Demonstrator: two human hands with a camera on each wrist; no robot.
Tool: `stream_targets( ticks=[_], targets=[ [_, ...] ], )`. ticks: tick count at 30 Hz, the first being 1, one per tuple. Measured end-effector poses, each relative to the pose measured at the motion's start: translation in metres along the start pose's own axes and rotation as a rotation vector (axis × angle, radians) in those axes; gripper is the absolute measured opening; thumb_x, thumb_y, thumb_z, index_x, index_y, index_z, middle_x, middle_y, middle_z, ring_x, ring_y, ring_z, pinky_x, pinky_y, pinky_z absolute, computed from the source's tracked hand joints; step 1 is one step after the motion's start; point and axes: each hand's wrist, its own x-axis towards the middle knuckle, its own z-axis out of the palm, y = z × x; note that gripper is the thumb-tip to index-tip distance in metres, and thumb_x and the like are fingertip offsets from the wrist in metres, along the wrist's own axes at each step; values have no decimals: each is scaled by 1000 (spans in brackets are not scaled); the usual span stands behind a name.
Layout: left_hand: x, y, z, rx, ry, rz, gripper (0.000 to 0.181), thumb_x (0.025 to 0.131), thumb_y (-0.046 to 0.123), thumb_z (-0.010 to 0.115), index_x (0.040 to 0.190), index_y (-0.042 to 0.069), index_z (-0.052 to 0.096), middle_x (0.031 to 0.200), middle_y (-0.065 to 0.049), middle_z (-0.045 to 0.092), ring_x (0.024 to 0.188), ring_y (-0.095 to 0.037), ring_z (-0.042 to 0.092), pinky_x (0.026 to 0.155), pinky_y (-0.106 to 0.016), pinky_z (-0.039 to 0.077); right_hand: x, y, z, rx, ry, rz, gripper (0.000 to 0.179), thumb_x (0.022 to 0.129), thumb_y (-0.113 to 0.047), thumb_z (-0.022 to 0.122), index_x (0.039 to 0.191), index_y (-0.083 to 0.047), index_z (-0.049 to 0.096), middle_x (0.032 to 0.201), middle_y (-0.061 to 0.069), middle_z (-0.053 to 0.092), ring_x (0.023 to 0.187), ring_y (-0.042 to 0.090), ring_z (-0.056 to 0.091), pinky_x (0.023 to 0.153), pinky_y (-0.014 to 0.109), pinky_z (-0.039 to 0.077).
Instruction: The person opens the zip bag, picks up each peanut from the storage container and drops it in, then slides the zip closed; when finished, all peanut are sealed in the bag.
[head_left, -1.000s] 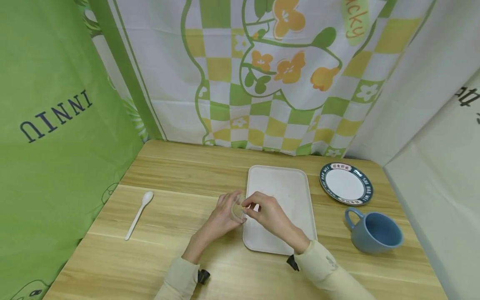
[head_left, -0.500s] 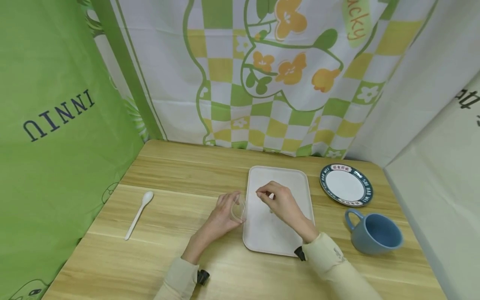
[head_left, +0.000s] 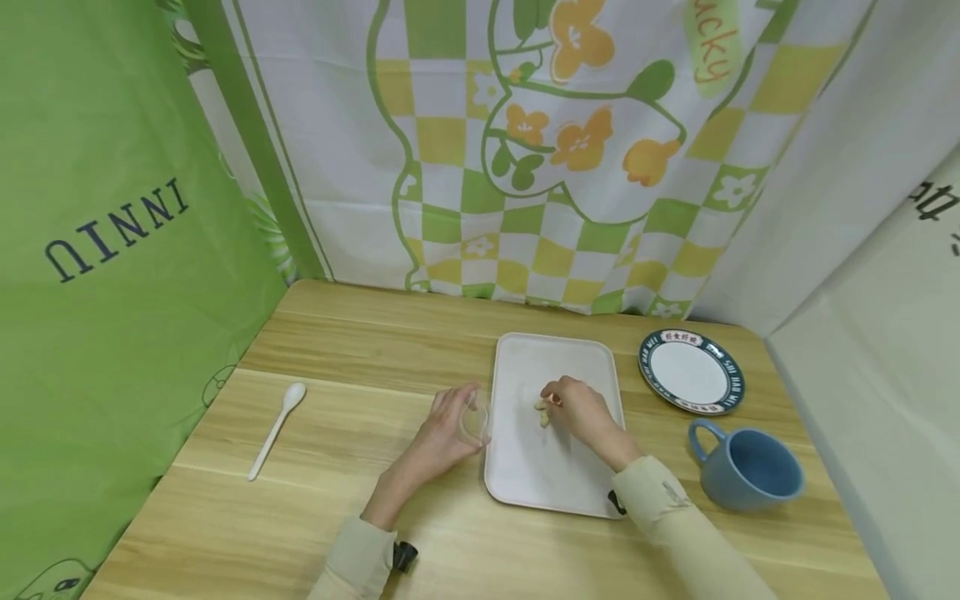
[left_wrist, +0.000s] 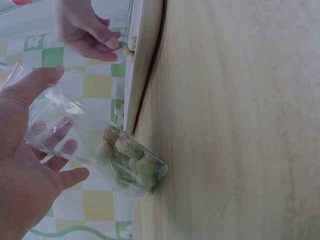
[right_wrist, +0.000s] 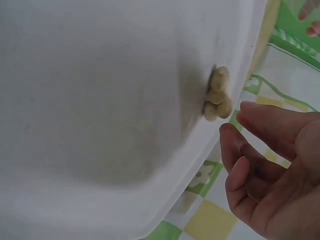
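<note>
My left hand (head_left: 441, 429) holds a clear plastic bag (left_wrist: 82, 120) at the left edge of the pale tray (head_left: 517, 475), its mouth held apart. Several unshelled peanuts (left_wrist: 127, 155) lie in the bottom of the bag, as the left wrist view shows. Over the tray, my right hand (head_left: 588, 417) is beside a small group of peanuts (right_wrist: 218, 95) lying on it. In the right wrist view, the thumb and forefinger stand apart close to these peanuts, with nothing seen between them. The head view partly hides the right fingertips.
A white spoon (head_left: 277, 429) lies on the wooden table (head_left: 360, 358) to the left. At the right are a plate with a dark patterned rim (head_left: 651, 379) and a blue mug (head_left: 731, 483). Patterned curtains (head_left: 450, 200) close off the back and sides.
My right hand has moved from the bag's mouth rightward over the tray and come down by the peanuts, its fingers now parted. The left hand and bag stay nearly in place.
</note>
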Motion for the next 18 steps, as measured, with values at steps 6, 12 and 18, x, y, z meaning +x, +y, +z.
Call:
stream_targets(
  ticks=[6,12,18],
  targets=[
    [1,-1,0,-8,-7,-19,80,73,10,83,139,1,38,114,-10,54,119,-31,42,96,-43,47,4,7,7,-28,-26,-2,11,83,-4,72,94,-4,74,79,6,62,72,19,60,60,35,52],
    [0,0,-1,-5,-6,-26,80,74,10,82,140,2,37,115,-10,54,119,-30,42,97,-42,47,7,12,13,4,12,-19,9,82,-2,72,91,-5,74,76,3,60,70,17,57,62,33,51],
    [0,0,-2,-3,-9,-28,82,73,10,82,140,3,36,114,-9,55,118,-29,42,96,-41,48,6,16,15,58,55,-45,7,82,1,71,88,-2,72,76,4,59,69,17,56,62,33,50]
  ],
)
